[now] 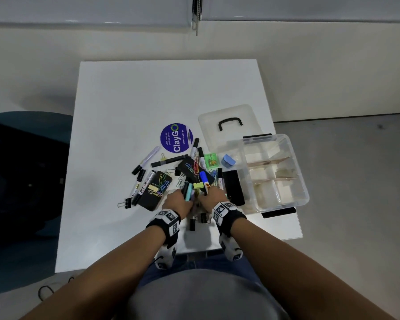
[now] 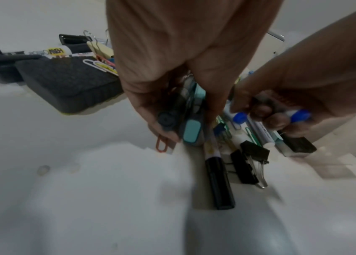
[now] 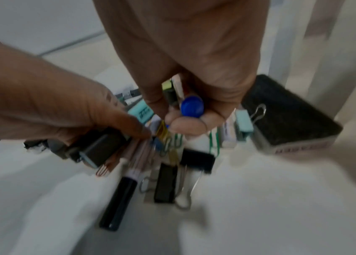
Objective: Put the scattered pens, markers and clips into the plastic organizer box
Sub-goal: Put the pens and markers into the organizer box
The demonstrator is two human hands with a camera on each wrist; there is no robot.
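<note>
My left hand [image 1: 179, 202] grips a teal-capped marker bundle [image 1: 188, 191]; my right hand [image 1: 214, 197] clutches a blue-capped marker [image 1: 204, 180], the organizer box [image 1: 297, 167] just right.

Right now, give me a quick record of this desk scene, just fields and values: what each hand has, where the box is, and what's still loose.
left hand: grips a bundle of pens, one with a teal cap
right hand: grips a blue-capped marker
organizer box: open, at the table's right edge; no pens or clips seen inside
lid: lies flat behind the box
still loose: markers, coloured paper clips, black binder clips
task state: sorting barely begun
</note>
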